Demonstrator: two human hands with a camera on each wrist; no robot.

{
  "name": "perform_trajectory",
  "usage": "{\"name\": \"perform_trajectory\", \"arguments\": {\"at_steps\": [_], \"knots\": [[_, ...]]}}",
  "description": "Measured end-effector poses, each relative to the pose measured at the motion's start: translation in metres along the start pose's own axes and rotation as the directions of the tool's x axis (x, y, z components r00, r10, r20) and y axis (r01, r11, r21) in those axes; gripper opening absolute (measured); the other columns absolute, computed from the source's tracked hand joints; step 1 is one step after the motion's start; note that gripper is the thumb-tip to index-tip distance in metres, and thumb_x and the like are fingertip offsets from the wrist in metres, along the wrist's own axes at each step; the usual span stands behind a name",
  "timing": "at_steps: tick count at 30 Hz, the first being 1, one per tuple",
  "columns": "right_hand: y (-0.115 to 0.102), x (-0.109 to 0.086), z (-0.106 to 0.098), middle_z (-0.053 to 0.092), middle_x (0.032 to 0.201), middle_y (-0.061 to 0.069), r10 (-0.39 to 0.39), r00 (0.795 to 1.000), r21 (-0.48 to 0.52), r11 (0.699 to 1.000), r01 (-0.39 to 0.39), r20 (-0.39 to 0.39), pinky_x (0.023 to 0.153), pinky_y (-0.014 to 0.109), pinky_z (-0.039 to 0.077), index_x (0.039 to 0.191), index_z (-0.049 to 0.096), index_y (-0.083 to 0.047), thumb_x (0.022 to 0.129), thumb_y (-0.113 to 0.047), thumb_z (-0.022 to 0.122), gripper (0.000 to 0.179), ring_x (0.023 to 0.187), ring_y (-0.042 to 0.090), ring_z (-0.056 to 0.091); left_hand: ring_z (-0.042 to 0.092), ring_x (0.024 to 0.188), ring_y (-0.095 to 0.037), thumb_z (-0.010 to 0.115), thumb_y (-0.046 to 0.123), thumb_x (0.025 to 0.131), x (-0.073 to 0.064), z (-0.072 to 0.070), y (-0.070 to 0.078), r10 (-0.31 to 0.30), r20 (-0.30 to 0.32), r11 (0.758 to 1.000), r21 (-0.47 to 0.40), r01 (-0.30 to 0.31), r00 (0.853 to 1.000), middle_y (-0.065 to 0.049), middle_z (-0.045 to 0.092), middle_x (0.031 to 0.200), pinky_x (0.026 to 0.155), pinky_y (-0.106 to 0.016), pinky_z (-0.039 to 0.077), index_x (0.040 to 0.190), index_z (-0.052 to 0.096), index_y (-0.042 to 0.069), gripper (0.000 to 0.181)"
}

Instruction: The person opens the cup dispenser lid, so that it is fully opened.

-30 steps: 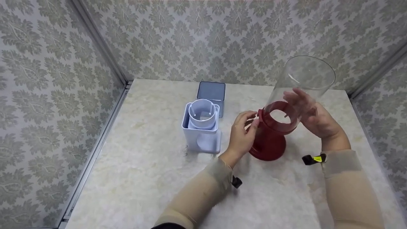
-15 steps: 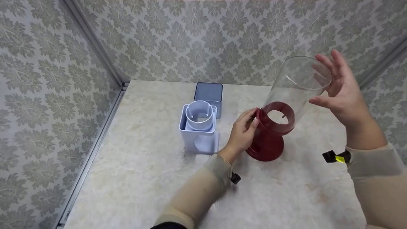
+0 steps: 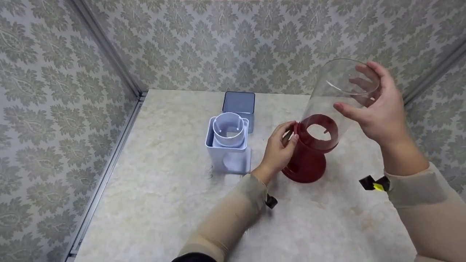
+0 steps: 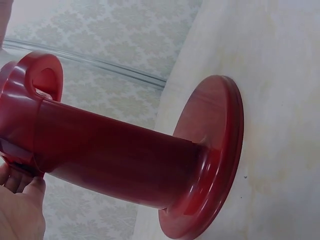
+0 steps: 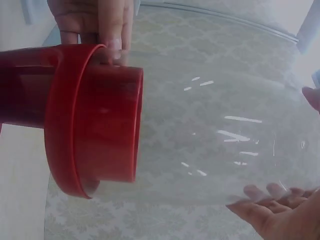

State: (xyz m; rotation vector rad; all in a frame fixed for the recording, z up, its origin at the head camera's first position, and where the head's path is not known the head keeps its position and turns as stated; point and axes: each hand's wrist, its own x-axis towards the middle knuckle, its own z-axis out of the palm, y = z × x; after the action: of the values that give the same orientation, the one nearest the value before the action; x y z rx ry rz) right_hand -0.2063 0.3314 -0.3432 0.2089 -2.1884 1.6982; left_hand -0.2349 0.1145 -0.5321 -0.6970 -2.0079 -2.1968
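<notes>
A red pedestal stand [image 3: 307, 167] with a wide round base and a collar at its top stands on the table. In the collar sits a clear cylinder [image 3: 320, 91], open at the top. My left hand [image 3: 278, 149] pinches the left side of the red collar, thumb in front; in the left wrist view its fingertips [image 4: 35, 185] meet the collar's edge. My right hand [image 3: 382, 105] grips the cylinder near its upper rim, thumb at the front and fingers round the far side, seen through the clear wall. The right wrist view shows the collar's inner ring [image 5: 110, 125] inside the cylinder.
Left of the red stand is a light blue box-shaped stand [image 3: 227, 160] with a round ring [image 3: 228, 140] in its top. Behind it stands a blue-grey square container [image 3: 238, 102]. Patterned wall panels [image 3: 233, 43] border the table [image 3: 156, 200] at the back and sides.
My right hand has moved from beside the cylinder's lower part up to its upper rim and closed round it. My left hand has stayed on the red collar.
</notes>
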Motion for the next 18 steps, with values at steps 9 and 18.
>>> {"name": "perform_trajectory", "arguments": {"at_steps": [9,18], "knots": [[-0.003,-0.004,0.01,0.05,0.172,-0.001,0.064,0.997,-0.003,0.998,-0.065,-0.044,0.128,0.036,0.048,0.176,0.03,-0.02,0.084,-0.01,0.097,0.114,0.152,0.022,0.053,0.059,0.153,-0.032,0.064,0.001,0.112,0.0,0.001,-0.008,-0.013,-0.014,0.996,-0.084,0.012,1.0,-0.026,0.059,0.156,0.131,-0.031,0.048,0.154,0.056,-0.011,0.044],[-0.005,-0.009,0.02,0.05,0.172,-0.003,0.121,0.986,-0.075,0.989,-0.13,-0.111,0.125,0.045,0.051,0.175,0.028,-0.025,0.084,-0.023,0.102,0.117,0.147,0.019,0.058,0.059,0.153,-0.035,0.064,0.002,0.112,0.0,0.003,-0.013,-0.015,-0.03,0.992,-0.128,0.011,0.999,-0.028,0.058,0.156,0.13,-0.038,0.052,0.154,0.055,-0.009,0.045]]}}
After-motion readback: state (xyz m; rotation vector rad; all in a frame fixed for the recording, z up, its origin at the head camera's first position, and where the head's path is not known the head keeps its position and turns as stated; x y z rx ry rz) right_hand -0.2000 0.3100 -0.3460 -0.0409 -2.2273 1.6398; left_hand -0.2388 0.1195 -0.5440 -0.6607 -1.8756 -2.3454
